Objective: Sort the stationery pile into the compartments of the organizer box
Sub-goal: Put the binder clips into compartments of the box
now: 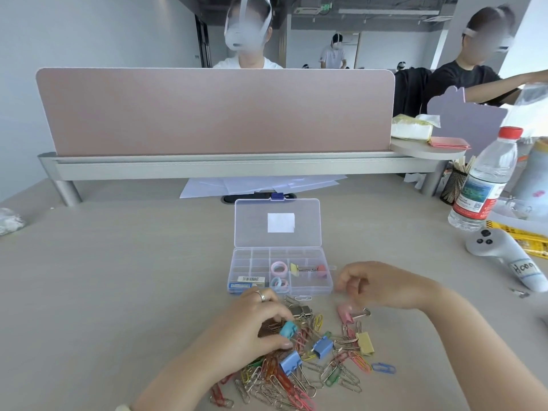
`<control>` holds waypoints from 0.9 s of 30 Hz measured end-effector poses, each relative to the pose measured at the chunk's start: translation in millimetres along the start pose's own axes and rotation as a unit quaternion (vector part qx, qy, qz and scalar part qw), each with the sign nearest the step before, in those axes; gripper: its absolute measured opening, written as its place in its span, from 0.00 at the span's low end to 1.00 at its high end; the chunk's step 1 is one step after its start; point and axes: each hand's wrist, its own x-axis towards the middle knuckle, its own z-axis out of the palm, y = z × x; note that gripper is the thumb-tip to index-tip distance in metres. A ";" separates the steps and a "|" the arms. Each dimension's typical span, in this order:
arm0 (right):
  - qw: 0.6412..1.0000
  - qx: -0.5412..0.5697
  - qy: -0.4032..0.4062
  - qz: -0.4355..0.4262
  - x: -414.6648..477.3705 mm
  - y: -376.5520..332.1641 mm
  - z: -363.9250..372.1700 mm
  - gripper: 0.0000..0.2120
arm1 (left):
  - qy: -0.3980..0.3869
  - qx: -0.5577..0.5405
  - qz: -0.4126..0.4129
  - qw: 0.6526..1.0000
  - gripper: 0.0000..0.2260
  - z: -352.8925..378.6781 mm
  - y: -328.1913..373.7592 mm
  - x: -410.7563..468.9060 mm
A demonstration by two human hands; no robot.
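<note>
The clear organizer box (237,272) lies open mid-table with its lid (252,223) folded back. Its compartments hold pink tape rolls (278,268), blue and pink rings (280,284), a yellow and a red binder clip (308,269) and a small labelled box (247,282). In front of it spreads the stationery pile (296,372) of coloured paper clips and binder clips. My left hand (252,327) rests on the pile, pinching a teal binder clip (288,329). My right hand (376,284) hovers right of the box, fingers loosely curled, nothing seen in them. A pink binder clip (345,312) lies below it.
Two blue binder clips (321,347) and a yellow one (365,342) sit in the pile. A water bottle (483,185), a white controller (498,250) and a mesh pen cup (452,185) stand at the right. A pink divider (216,111) closes the far side; people sit beyond it.
</note>
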 end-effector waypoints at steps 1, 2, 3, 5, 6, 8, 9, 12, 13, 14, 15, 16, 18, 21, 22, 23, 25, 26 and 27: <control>0.999 -0.017 -0.033 0.003 -2.6 -1.5 0.5 0.15 | 0.017 -0.020 -0.009 1.000 0.11 0.3 0.6 -0.1; 0.998 -0.031 -0.053 0.001 -3.8 -2.2 1.9 0.16 | 0.032 -0.035 -0.016 0.999 0.10 0.5 0.9 -0.2; 0.997 -0.039 -0.062 -0.002 -4.2 -2.9 3.6 0.17 | 0.045 -0.038 -0.019 0.998 0.09 0.9 0.9 0.0; 0.996 -0.052 -0.067 -0.006 -3.0 -4.8 7.6 0.17 | 0.063 -0.030 -0.018 0.997 0.09 2.1 -0.1 0.2; 0.996 -0.056 -0.065 -0.009 -2.2 -5.8 9.1 0.15 | 0.070 -0.028 -0.018 0.997 0.09 2.7 -0.4 0.1; 0.996 -0.054 -0.062 -0.016 -1.3 -7.9 10.9 0.12 | 0.079 -0.030 -0.025 0.996 0.10 3.4 -0.8 -0.2; 0.997 -0.052 -0.060 -0.018 -1.4 -8.8 11.5 0.11 | 0.081 -0.032 -0.027 0.996 0.10 3.8 -1.1 -0.1; 0.999 -0.030 -0.013 -0.037 -3.5 -16.6 11.9 0.07 | 0.085 -0.033 -0.027 0.995 0.09 3.9 0.0 0.4; 0.999 -0.007 0.020 -0.050 -4.1 -20.2 12.2 0.06 | 0.088 -0.035 -0.026 0.995 0.08 4.1 0.3 0.4; 0.997 0.012 0.055 -0.061 -3.3 -23.3 12.7 0.07 | 0.093 -0.040 -0.028 0.994 0.08 4.4 0.7 0.3; 0.994 0.028 0.083 -0.072 -2.6 -26.1 13.1 0.08 | 0.098 -0.046 -0.030 0.994 0.08 4.6 1.3 -0.2; 0.990 0.045 0.104 -0.082 -1.4 -27.5 13.1 0.09 | 0.105 -0.053 -0.033 0.993 0.08 4.9 1.5 -0.5; 0.982 0.089 0.132 -0.104 2.4 -27.7 13.6 0.10 | 0.124 -0.073 -0.034 0.989 0.09 4.9 1.2 -1.0; 0.958 0.165 0.203 -0.120 12.4 -22.9 14.3 0.09 | 0.150 -0.091 -0.033 0.984 0.10 3.5 3.1 -1.7; 0.948 0.185 0.229 -0.123 16.6 -21.9 14.5 0.07 | 0.156 -0.096 -0.033 0.983 0.09 2.8 4.2 -1.6; 0.938 0.203 0.250 -0.126 21.1 -21.5 15.2 0.05 | 0.159 -0.100 -0.033 0.982 0.08 2.2 5.0 -1.7; 0.919 0.250 0.277 -0.125 31.3 -19.8 17.5 0.03 | 0.157 -0.110 -0.038 0.981 0.08 1.0 6.9 -1.6; 0.910 0.274 0.287 -0.122 36.6 -18.6 19.0 0.01 | 0.156 -0.113 -0.040 0.980 0.08 0.7 7.3 -1.5; 0.901 0.294 0.297 -0.119 41.3 -17.3 20.8 0.02 | 0.155 -0.115 -0.041 0.980 0.08 0.7 7.0 -1.2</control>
